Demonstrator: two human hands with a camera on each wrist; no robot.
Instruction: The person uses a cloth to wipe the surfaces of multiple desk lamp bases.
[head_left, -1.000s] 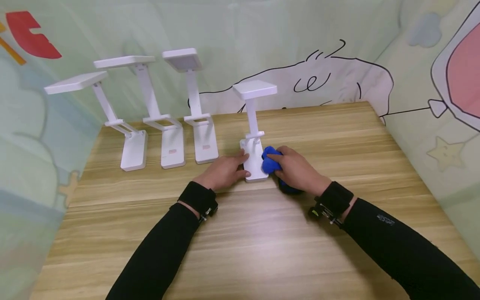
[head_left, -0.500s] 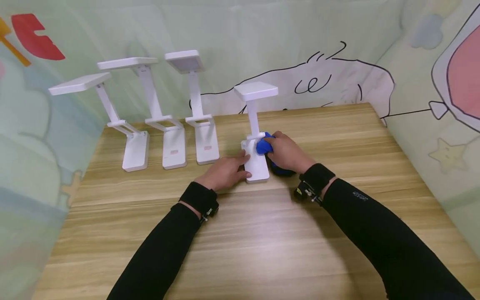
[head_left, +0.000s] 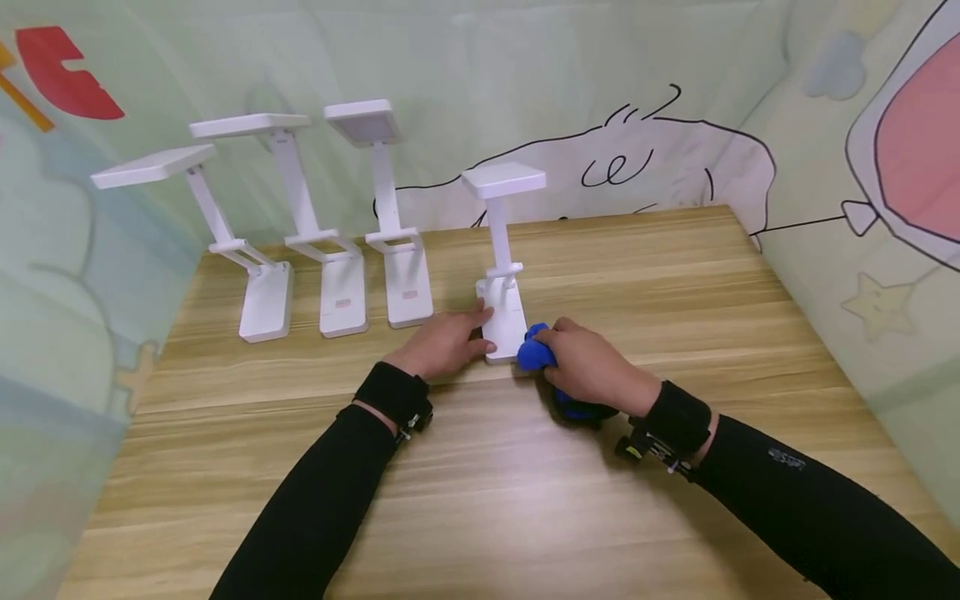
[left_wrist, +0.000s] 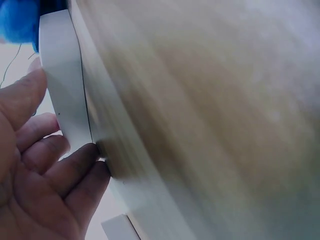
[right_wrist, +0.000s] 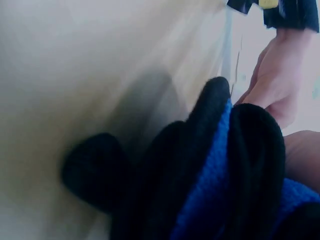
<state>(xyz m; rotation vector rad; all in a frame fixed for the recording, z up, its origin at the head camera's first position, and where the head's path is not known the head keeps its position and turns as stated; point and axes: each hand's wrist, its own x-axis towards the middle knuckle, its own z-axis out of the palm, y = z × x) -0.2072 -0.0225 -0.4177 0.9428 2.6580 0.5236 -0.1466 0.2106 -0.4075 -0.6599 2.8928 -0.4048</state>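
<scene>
In the head view, a white folding desk lamp stands on the table with its panel head tilted over its base. My left hand holds the left side of that base, thumb and index finger at its edge. The left wrist view has the left hand with fingertips at the base's edge. My right hand grips a blue cloth against the base's near right corner. In the right wrist view, the cloth hangs in dark-edged folds that hide most of the right hand.
To the left stand three more white lamps in a row, heads raised on hinged arms. The wood-grain table meets a printed fabric backdrop at the back and sides.
My right hand first moved the cloth up the base toward the lamp's hinge, then back down to its near right corner. The left hand has stayed at the base.
</scene>
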